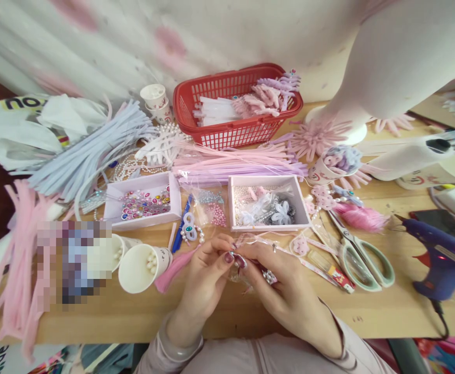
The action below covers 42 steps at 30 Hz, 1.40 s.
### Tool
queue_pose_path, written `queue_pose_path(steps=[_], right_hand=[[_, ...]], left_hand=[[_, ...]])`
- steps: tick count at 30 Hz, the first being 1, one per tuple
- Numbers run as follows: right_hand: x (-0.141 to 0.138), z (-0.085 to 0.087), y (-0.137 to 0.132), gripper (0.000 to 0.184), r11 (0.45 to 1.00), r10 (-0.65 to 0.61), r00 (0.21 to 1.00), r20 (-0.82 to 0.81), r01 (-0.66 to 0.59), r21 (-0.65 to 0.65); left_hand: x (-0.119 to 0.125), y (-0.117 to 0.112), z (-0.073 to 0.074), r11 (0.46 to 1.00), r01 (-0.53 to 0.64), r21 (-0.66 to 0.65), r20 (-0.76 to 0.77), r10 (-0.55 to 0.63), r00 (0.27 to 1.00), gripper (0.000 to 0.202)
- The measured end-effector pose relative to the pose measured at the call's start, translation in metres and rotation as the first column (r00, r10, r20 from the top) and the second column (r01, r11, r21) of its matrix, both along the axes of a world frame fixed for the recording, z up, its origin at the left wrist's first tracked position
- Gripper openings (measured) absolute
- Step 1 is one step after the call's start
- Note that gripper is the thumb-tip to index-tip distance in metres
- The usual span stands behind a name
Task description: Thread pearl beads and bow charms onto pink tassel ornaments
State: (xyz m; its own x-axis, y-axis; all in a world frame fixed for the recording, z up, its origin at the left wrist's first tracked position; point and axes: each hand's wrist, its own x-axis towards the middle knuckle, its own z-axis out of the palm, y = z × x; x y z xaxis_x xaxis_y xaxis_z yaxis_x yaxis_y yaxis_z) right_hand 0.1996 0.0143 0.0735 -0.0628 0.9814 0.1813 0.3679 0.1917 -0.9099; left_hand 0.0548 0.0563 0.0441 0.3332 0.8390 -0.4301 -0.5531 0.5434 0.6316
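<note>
My left hand (207,275) and my right hand (285,278) meet above the front of the table, thumbs and forefingers pinched together. Between the fingertips is something small, mostly hidden; I cannot make out its kind. A clear plastic bag (268,241) crumples around my right fingers, and shiny silver and pink bits (269,276) show under that palm. Just beyond the hands stands a white box (271,228) of beads, ribbon flowers and small bags. A pink tassel (174,270) lies left of my left hand, near a bow charm (189,228) with beads.
Scissors (367,259) and a blue glue gun (438,254) lie to the right. Paper cups (137,270) with white beads stand left. Behind are a gem box (145,224), pipe cleaners (231,158), a red basket (238,130) and a white mannequin form (399,57).
</note>
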Motion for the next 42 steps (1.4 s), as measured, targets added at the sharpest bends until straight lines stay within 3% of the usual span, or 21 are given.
queue_pose_path(steps=[6,23,33,37,42], right_hand=[[0.001,0.0,0.0,0.019,1.0,-0.03,0.999,0.023,0.031,-0.001],[0.003,0.0,-0.006,0.023,0.992,-0.023,0.997,0.07,0.014,0.128],[0.003,0.001,-0.005,0.02,0.988,-0.035,0.999,0.034,0.029,0.149],[0.003,0.001,-0.004,0.021,0.989,-0.055,0.998,-0.038,0.06,0.135],[0.003,0.001,-0.004,0.024,0.991,-0.051,0.997,-0.058,0.058,0.123]], left_hand=[[0.0,0.001,0.002,0.999,-0.01,0.036,-0.009,0.01,1.0,0.022],[0.004,-0.003,0.001,0.983,-0.047,0.176,-0.086,0.063,0.994,0.017],[-0.005,-0.008,-0.007,0.908,0.04,0.416,-0.221,0.058,0.974,0.007],[-0.007,-0.008,-0.009,0.897,0.046,0.44,-0.258,0.077,0.963,0.016],[-0.007,-0.006,-0.008,0.867,0.024,0.498,-0.269,0.128,0.955,0.006]])
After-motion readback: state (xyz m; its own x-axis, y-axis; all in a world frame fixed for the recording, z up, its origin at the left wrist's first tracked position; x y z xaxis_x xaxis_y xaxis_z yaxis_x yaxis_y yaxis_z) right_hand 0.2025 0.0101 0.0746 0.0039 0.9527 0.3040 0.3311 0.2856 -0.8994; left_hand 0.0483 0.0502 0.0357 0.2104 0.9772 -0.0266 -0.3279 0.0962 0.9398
